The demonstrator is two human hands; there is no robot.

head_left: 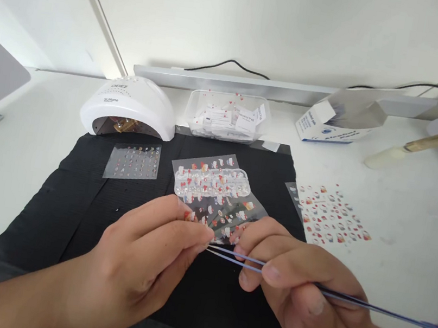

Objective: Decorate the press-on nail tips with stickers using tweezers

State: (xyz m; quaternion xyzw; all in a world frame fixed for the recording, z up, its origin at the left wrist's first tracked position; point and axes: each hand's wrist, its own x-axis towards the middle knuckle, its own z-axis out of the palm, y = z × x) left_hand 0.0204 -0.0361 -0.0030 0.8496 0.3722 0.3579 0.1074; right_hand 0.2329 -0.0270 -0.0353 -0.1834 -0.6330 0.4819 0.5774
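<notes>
Right hand (305, 270) clamped on tweezers (370, 305); tips reach left hand (139, 259), itself pinched together.

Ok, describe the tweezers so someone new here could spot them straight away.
Find the black mat on the white table. Over its near part, the right hand holds the tweezers, tips pointing at the left hand. Unlike the flat sticker sheets nearby, they are long, thin, bluish and two-pronged.

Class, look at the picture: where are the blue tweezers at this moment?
In the head view, the blue tweezers slant across the lower right, held in the right hand, their tips at the left hand above the black mat.
</notes>
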